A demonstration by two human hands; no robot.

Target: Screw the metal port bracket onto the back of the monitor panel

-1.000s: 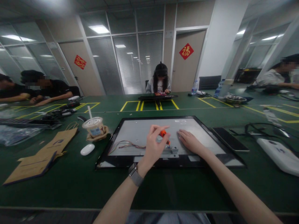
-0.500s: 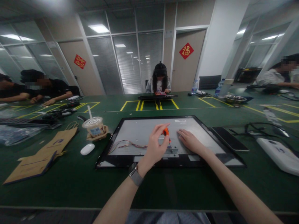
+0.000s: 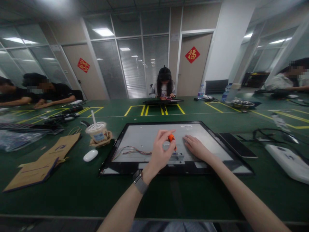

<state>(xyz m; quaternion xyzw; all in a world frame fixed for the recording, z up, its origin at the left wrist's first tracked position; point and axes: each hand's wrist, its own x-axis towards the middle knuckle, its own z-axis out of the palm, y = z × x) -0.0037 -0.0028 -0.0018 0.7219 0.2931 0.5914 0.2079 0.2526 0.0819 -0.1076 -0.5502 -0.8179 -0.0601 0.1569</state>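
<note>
In the head view the left hand [image 3: 159, 154], just below the middle of the frame, has changed little in the last second. Its fingers are curled in and its thumb and fingertips pinch the orange screwdriver [image 3: 171, 138]. A second ago the screwdriver leaned to the right; now it stands nearly upright, with its tip down by the small metal bracket [image 3: 178, 157]. The right hand [image 3: 196, 146] stays where it was, just right of the tool. It lies open, palm down and fingers spread, on the grey metal back of the display panel [image 3: 142, 135] and holds nothing. The panel lies flat in the centre of the frame on the green table [image 3: 72, 193], as before. A bundle of coloured wires [image 3: 130, 150] runs across it from the left towards the left hand, whose knuckles hide where the wires end and part of the bracket. A watch [image 3: 139, 181] sits on the left wrist. At centre left, a lidded drink cup [image 3: 98, 132] with a straw stands near the panel's corner, with a white mouse [image 3: 90, 155] just below it and a brown paper bag [image 3: 45, 158] further left. To the right of the panel lie a black phone [image 3: 238, 145] and, at the right edge, a white device [image 3: 288, 159]. Other people sit at the far side, the far left and the upper right. The whole scene sits a touch lower in the frame than before.
</note>
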